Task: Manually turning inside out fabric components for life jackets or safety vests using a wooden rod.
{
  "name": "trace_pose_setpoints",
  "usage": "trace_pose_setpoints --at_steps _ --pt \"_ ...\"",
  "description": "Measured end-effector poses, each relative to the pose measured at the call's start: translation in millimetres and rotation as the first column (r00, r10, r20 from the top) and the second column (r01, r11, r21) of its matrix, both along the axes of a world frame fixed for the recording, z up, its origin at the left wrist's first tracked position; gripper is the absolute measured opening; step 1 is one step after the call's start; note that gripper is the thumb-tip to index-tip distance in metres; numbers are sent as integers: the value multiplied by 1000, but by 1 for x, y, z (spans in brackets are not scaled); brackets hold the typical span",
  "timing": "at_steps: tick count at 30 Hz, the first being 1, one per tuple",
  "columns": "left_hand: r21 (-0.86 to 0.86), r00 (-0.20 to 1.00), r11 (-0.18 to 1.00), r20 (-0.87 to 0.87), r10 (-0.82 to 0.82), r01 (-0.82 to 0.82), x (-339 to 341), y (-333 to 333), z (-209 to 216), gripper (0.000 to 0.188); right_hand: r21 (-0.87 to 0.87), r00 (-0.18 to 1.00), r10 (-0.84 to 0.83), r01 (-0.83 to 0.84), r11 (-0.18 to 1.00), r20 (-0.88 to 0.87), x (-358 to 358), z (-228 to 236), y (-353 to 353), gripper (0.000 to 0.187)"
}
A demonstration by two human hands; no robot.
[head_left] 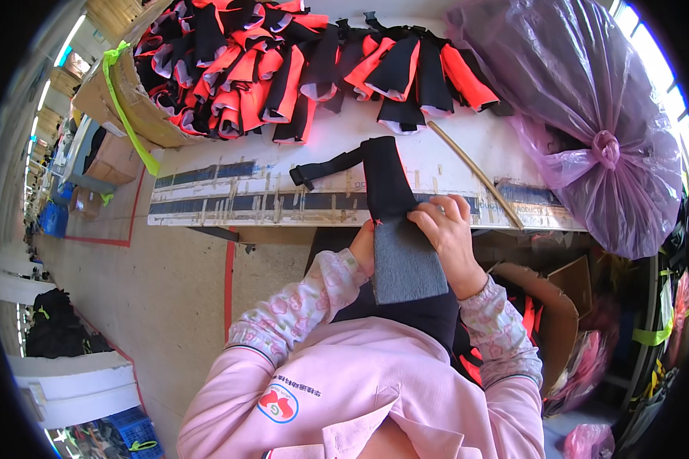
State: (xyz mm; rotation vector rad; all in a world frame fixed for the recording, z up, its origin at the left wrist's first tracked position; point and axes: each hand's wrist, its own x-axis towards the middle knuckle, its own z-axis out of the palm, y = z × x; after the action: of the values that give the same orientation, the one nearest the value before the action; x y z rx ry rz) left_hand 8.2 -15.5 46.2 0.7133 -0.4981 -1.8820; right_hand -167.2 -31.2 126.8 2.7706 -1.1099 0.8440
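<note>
A long black fabric piece (388, 180) with an orange edge lies over the table's front edge. Its near end shows a grey face (408, 264) that hangs over my lap. From its far end a black strap with a buckle (302, 177) runs left across the tabletop. My right hand (453, 239) pinches the right edge where black meets grey, fingers curled and a ring on one of them. On the opposite edge my left hand (364, 249) grips the same piece, its fingers mostly hidden behind the fabric. A small red mark shows near the left edge of the fold.
Many similar black-and-orange pieces (241, 73) heap at the back of the white table (337, 172), beside a cardboard box (130, 99). A wooden stick (476, 174) lies at right. Beyond it bulges a tied purple plastic bag (582, 99). An open carton (547, 306) stands below right.
</note>
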Motion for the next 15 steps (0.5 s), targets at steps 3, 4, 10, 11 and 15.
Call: trace_pose_setpoints --at_steps 3,4,10,11,15 --pt "-321 957 943 291 7 90 0 1 8 30 133 999 -15 21 991 -44 -5 7 -4 35" --pt "-216 993 972 95 -76 95 8 -2 9 30 228 998 55 -58 972 18 -9 13 0 43" --pt "-121 938 978 -284 -199 171 14 -16 -1 39 428 991 119 -83 900 -58 1 58 77 68" --pt "-70 931 984 -319 -180 167 7 -15 2 39 349 989 62 -11 937 -138 10 39 82 62" --pt "-69 988 995 -129 -85 76 -12 -7 21 35 222 995 -89 96 970 -45 25 8 60 55"
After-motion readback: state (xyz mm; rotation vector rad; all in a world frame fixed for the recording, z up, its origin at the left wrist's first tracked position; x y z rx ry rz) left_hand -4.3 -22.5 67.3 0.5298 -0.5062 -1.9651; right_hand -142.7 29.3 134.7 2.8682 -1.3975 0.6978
